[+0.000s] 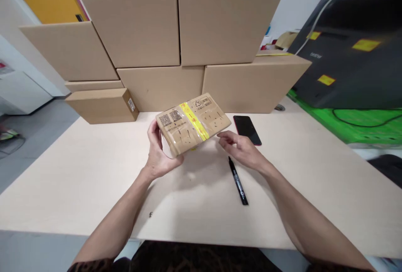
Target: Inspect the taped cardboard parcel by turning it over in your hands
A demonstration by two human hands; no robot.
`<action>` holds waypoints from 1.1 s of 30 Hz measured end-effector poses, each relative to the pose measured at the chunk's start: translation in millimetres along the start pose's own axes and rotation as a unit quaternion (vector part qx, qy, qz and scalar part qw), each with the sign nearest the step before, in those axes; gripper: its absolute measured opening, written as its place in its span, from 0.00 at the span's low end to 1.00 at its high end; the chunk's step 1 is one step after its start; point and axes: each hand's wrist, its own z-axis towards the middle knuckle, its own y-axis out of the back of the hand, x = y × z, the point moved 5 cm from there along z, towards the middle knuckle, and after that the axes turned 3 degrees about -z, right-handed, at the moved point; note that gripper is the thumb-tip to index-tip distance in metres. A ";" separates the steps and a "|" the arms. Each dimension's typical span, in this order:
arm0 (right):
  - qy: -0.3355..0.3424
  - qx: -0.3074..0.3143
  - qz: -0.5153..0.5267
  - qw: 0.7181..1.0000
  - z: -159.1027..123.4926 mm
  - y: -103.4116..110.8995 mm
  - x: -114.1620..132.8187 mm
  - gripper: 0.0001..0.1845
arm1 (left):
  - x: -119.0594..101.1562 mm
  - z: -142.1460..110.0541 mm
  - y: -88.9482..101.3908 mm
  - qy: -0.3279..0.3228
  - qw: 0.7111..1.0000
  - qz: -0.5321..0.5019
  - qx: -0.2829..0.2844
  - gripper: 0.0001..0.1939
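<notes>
A small cardboard box (201,117), tilted above the table, shows printed codes, small dark marks and a band of yellow tape across its top. Wrapped round its left end is my left hand (160,152), with the thumb at the near lower edge. My right hand (240,148) is beside the box's right corner, its fingers partly curled and apart; no object shows in it. Just below that hand a black marker pen (238,182) lies on the table. A dark phone (247,129) with a red edge rests right behind the same hand.
Large cardboard boxes (216,25) are stacked along the table's back edge. A long, low carton (103,104) stands at the back left. On the right is a dark machine (345,54) with yellow stickers, on a green surface (354,125). The pale table (94,188) spans the front.
</notes>
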 end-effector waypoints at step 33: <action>0.078 -0.199 0.123 0.969 -73.1 30.7 36.8 0.11 | 33.2 1.1 12.5 -0.046 0.996 0.009 0.074 0.73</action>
